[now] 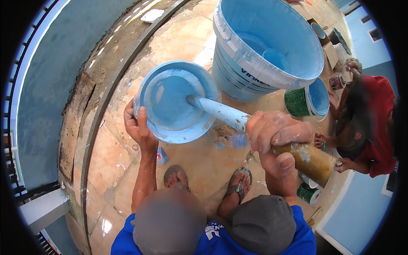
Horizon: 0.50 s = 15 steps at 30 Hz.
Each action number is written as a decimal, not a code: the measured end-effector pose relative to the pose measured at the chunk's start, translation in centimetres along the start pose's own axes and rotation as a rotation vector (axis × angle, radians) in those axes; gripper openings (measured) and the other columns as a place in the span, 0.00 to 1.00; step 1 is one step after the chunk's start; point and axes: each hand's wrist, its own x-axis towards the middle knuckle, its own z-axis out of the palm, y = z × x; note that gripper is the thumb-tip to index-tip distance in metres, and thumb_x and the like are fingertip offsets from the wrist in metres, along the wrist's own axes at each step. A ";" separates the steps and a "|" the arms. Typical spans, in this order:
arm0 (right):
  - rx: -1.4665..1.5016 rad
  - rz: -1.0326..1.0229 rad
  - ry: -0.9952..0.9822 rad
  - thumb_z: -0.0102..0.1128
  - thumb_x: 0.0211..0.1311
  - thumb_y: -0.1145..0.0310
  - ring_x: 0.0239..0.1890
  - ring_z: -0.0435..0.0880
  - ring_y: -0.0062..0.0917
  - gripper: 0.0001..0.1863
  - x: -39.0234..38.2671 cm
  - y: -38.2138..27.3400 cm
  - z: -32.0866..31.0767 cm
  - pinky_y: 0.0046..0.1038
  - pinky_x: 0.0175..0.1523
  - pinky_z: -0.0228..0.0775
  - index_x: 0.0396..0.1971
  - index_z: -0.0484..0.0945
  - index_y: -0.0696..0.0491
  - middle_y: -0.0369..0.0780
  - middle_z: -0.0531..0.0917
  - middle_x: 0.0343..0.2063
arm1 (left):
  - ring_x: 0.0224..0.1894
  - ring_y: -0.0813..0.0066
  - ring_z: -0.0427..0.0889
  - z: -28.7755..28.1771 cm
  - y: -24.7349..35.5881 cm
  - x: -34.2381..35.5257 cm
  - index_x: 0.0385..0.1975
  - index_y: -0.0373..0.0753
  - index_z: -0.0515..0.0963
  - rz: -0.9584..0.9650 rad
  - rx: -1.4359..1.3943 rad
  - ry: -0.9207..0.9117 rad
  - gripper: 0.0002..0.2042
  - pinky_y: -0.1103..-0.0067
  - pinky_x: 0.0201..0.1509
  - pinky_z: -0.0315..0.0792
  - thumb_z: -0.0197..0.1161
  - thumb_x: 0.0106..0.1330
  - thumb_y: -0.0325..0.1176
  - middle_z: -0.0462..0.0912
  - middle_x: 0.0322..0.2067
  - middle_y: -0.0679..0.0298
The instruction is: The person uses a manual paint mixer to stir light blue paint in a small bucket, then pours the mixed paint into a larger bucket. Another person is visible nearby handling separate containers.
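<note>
My left hand (139,124) grips the left side of a round blue paint pail (185,137), thumb and fingers at its rim. Light blue paint covers its inside. My right hand (276,135) is wrapped round a thick, pole-like stick (224,114). The stick's lower part is coated in blue paint, and its tip reaches down into the pail. Its bare brown upper end points toward the lower right. Just beyond stands a large white bucket (238,74), blue-coated inside, with a rounded blue shape low within it that I cannot make out.
A green bucket (296,103) with a blue interior stands right of the large one. Another person in red (378,127) crouches at the right, near several cans. A green can (309,193) lies by my right arm. A dark ledge (97,91) runs along the tiled floor's left side.
</note>
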 end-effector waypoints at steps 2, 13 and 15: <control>0.028 0.075 0.094 0.57 0.76 0.48 0.21 0.74 0.24 0.20 -0.8 0.8 0.1 0.35 0.35 0.73 0.41 0.66 0.51 0.36 0.73 0.22 | 0.47 0.73 0.85 -0.2 -2.0 0.5 0.55 0.27 0.73 -0.063 -0.054 0.021 0.14 0.76 0.52 0.82 0.57 0.76 0.30 0.84 0.49 0.52; 0.004 -0.104 0.130 0.52 0.78 0.45 0.47 0.81 0.35 0.25 -2.0 9.8 3.0 0.54 0.63 0.71 0.50 0.67 0.55 0.45 0.77 0.41 | 0.37 0.82 0.76 -2.7 -8.4 6.6 0.40 0.36 0.72 -0.250 -0.247 0.253 0.10 0.82 0.42 0.73 0.66 0.72 0.33 0.80 0.36 0.65; -0.126 0.006 0.187 0.55 0.77 0.49 0.51 0.81 0.36 0.24 -1.5 10.8 3.4 0.50 0.65 0.71 0.52 0.67 0.57 0.47 0.78 0.45 | 0.36 0.82 0.75 -2.3 -8.9 7.8 0.40 0.36 0.72 -0.249 -0.265 0.218 0.11 0.82 0.42 0.73 0.67 0.72 0.34 0.79 0.35 0.66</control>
